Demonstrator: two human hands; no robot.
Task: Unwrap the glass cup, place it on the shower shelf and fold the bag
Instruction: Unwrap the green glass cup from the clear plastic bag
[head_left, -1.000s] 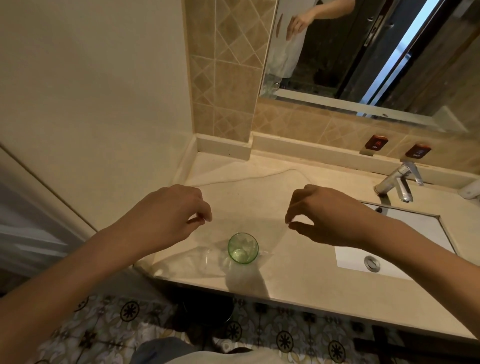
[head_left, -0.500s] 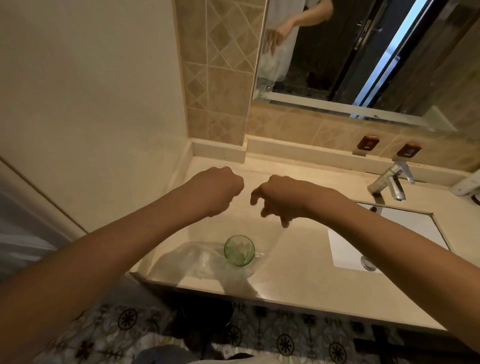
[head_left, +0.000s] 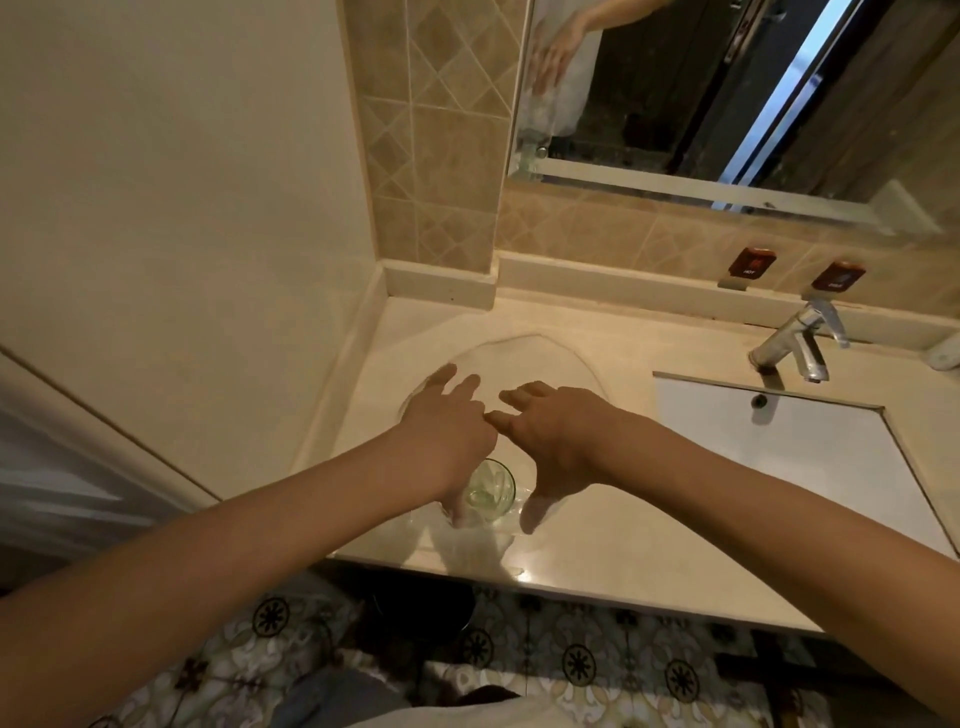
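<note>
A green glass cup (head_left: 492, 492) stands upright near the front edge of the counter (head_left: 613, 545), its left side hidden by my left wrist. A clear plastic bag (head_left: 545, 358) lies flat on the counter, from under the cup to a curved far edge. My left hand (head_left: 447, 421) and my right hand (head_left: 556, 436) lie side by side on the bag just beyond the cup. Their fingers are spread and point away from me, and nothing is in them. Both thumbs hang down on either side of the cup.
A white sink (head_left: 779, 452) with a chrome faucet (head_left: 795, 343) sits to the right. The cream wall and a tiled corner close the left and back. A mirror (head_left: 675, 78) hangs above two hot and cold labels (head_left: 751, 262). Patterned floor lies below the counter edge.
Both hands went from loosely curled above the counter to flat with fingers spread on the bag, close together beyond the cup. The cup has stayed in place.
</note>
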